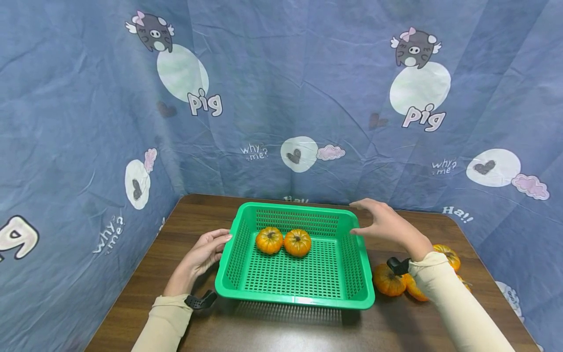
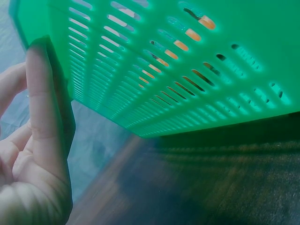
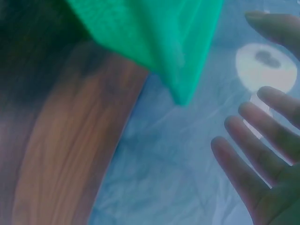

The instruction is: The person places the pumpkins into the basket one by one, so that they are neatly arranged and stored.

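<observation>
A green plastic basket (image 1: 293,299) with slotted walls stands on the table in the head view. Two small orange pumpkins (image 1: 297,243) sit side by side in it, toward the back left. My left hand (image 1: 205,252) is at the left wall, fingertips touching near the rim. In the left wrist view a straight finger (image 2: 41,93) lies against the basket's outside. My right hand (image 1: 383,222), fingers spread and empty, is by the back right corner. The right wrist view shows those fingers apart from the basket (image 3: 154,42).
Several more pumpkins (image 1: 389,280) lie on the table right of the basket, partly hidden by the right forearm. The brown wooden table (image 1: 202,211) ends at a blue printed cloth (image 1: 299,98) hanging behind and at both sides.
</observation>
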The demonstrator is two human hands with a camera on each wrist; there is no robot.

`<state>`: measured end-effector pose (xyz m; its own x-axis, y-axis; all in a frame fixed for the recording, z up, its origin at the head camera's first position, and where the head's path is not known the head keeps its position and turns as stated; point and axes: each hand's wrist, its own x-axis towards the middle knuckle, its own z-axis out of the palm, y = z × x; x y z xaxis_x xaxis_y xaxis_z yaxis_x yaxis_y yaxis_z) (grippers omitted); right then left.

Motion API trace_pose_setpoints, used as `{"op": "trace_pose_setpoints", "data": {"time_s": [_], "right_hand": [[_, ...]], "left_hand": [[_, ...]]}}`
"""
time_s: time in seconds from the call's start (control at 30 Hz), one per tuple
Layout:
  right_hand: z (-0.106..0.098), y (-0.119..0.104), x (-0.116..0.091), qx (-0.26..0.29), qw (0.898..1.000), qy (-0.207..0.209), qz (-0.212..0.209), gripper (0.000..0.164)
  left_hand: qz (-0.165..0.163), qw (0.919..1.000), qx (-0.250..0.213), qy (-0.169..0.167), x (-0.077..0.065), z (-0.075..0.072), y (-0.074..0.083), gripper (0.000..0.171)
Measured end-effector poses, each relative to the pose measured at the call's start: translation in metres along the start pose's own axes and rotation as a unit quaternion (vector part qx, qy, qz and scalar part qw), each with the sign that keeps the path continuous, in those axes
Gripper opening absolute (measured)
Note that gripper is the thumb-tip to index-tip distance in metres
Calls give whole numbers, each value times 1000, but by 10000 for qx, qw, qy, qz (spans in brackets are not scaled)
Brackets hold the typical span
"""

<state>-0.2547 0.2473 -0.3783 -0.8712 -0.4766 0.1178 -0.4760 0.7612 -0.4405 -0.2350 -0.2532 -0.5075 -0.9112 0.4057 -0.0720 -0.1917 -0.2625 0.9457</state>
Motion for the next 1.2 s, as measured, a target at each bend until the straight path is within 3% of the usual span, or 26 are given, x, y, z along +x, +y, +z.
{"op": "trace_pose_setpoints", "data": {"time_s": [0.6, 1.2], "right_hand": [[-22, 57, -56, -192, 9972, 250, 680, 71], [-19, 121, -105, -508, 9856, 298, 1588, 76]], "left_hand": [[-44, 9999, -14, 115, 1, 1, 0, 19], [-12, 10000, -51, 36, 0, 2, 1, 21]]}}
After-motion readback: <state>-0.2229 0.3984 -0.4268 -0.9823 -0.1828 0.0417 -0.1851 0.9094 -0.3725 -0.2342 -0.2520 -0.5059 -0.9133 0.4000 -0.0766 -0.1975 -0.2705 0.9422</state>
